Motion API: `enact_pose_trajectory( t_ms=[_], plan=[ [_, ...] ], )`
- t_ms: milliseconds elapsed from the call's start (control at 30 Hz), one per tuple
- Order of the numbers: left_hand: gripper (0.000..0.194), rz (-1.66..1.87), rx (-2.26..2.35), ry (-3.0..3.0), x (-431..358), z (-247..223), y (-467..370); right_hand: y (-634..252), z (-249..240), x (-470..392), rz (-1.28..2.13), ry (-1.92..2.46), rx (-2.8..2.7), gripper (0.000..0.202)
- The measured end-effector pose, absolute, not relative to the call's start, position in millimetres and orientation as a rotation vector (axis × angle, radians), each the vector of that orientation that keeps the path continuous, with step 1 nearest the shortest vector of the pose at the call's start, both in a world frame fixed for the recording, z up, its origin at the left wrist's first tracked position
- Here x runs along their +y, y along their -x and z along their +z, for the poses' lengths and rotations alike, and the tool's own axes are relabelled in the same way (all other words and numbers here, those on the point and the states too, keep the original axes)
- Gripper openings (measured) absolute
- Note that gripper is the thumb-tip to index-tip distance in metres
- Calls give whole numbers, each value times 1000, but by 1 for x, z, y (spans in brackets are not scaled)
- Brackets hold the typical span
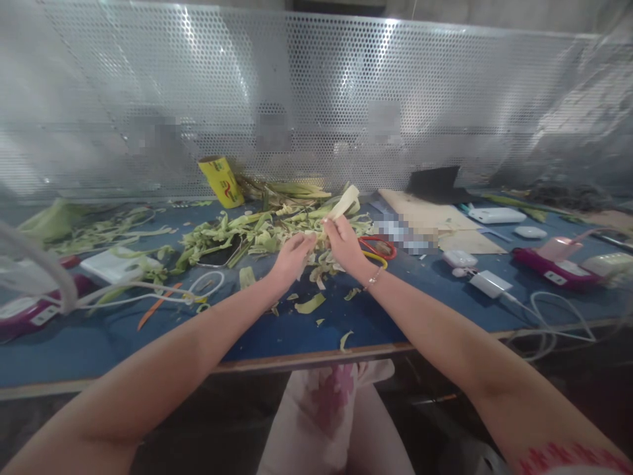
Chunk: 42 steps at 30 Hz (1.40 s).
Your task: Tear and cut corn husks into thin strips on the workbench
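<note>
My right hand (342, 243), with a bracelet at the wrist, pinches a broad, pale green leaf strip (346, 203) that looks like husk and points up and away. Close beside it, almost touching, my left hand (295, 256) has its fingers closed over the heap; what lies between them is too small to make out. Under and behind both hands spreads a pile of torn pale green leaf pieces (262, 232). Loose scraps, one a curled piece (310, 304), lie in front of my hands on the blue tabletop (281, 333).
A yellow cardboard tube (221, 181) leans by the perforated metal panel (336, 86). A phone (220, 253) lies partly under the leaves. White cables (537, 310), a charger (489, 284), purple power strips (554, 269) and red-handled scissors (388, 245) are at the sides. Brown paper (430, 214) lies back right.
</note>
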<state>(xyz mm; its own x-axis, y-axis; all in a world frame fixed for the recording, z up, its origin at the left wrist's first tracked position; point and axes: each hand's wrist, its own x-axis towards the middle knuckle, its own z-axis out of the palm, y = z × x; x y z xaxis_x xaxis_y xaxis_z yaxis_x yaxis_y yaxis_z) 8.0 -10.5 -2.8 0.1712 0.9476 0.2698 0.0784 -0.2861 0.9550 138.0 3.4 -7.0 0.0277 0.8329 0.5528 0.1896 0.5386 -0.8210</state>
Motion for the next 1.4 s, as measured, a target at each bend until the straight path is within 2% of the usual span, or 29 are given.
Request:
enact_pose_trajectory(
  t_ms=[133, 333, 767, 1200, 1400],
  plan=[
    [34, 1305, 1019, -1478, -9, -5, -13, -137, -5, 0, 627, 888, -1559, 21],
    [29, 1182, 871, -1240, -8, -4, -13, -138, -4, -2, 578, 889, -1634, 22],
    [15, 1345, 793, -1240, -7, -1, -10, -138, -9, 4, 445, 983, -1623, 15],
    [16, 1317, 686, -1019, -8, 4, -9, -136, -2, 4, 741, 949, -1480, 28],
    [16, 1324, 718, -998, -11, 5, -10, -136, -1, 1, 547, 1048, -1555, 28]
  ],
)
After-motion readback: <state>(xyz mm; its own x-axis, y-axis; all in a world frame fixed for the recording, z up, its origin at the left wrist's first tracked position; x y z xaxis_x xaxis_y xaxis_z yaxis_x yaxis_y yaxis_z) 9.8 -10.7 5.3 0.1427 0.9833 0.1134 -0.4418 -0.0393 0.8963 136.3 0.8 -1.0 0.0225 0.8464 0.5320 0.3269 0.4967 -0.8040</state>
